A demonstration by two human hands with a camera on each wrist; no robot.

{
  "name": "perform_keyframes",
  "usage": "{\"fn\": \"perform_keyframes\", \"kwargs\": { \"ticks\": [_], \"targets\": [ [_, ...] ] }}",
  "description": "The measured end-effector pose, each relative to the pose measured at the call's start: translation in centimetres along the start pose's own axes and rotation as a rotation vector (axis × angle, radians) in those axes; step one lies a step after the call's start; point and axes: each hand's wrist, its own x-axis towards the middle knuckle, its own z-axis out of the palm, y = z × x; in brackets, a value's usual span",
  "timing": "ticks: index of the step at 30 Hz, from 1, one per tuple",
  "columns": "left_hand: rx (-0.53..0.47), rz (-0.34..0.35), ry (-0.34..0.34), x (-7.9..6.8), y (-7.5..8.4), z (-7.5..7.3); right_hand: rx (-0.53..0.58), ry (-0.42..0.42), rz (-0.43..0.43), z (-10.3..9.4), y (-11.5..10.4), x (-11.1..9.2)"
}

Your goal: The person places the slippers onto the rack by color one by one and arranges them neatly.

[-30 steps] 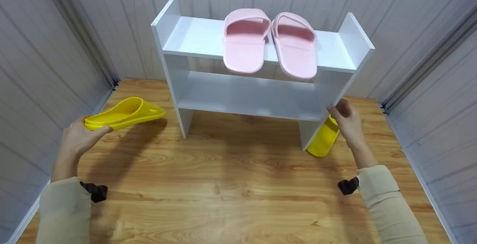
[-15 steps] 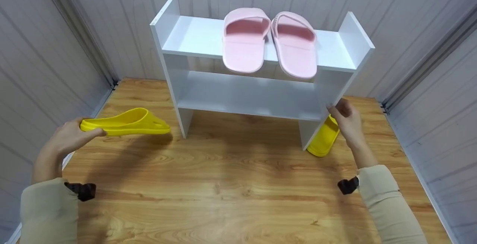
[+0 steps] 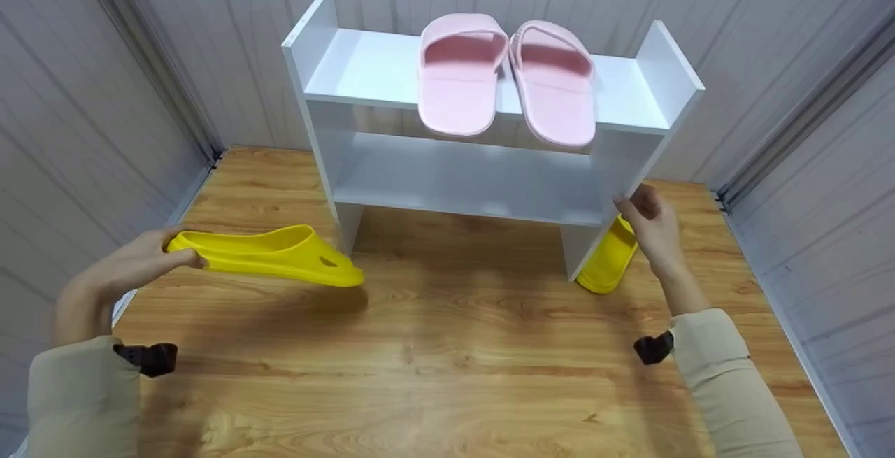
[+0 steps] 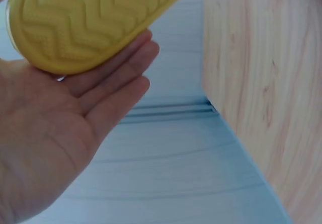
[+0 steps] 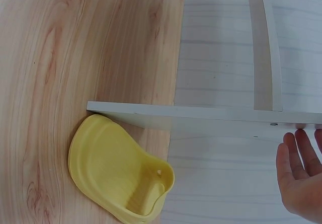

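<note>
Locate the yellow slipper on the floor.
In the head view, the yellow slipper lies on the floor right of centre, just outside the white rack's right end panel.

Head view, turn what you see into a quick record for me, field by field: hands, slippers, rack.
Left hand: grips a yellow slipper by its heel end
Right hand: fingers at the side panel of the white rack
Second yellow slipper: on the wooden floor, outside that panel
Pink slippers: two, on the top shelf, heels past its front edge
</note>
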Motion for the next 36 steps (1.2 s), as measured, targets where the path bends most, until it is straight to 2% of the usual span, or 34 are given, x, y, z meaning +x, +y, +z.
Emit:
{"fn": "perform_keyframes", "kwargs": {
  "ticks": [5, 10, 16, 19, 25, 30, 32, 36],
  "targets": [
    [-0.031, 0.075, -0.005, 0.3, 1.0, 0.5, -0.013, 0.001, 0.015, 0.0, 0.1, 0.0],
    [-0.107, 0.242, 0.008, 0.4, 2.3, 1.0, -0.013, -0.001, 0.013, -0.1, 0.0, -0.1],
    [-0.266, 0.427, -0.052, 0.8, 3.5, 1.8, -0.01, -0.012, 0.014, -0.1, 0.0, -0.1],
    [-0.317, 0.496, -0.07, 1.1, 4.0, 2.2, -0.008, -0.012, 0.011, -0.1, 0.0, -0.1],
    [-0.374, 0.557, -0.025, 2.0, 5.2, 3.5, 0.023, -0.018, 0.007, -0.1, 0.0, 0.0],
    [-0.482, 0.64, -0.018, 3.1, 6.1, 4.8, 0.011, -0.005, 0.004, -0.1, -0.1, 0.0],
    [-0.522, 0.655, -0.024, 3.6, 6.4, 5.4, 0.007, -0.003, 0.008, -0.1, -0.1, 0.0],
    [-0.539, 0.67, 0.002, 4.3, 7.1, 6.3, 0.002, -0.003, 0.007, -0.1, -0.1, -0.1]
  ]
}}
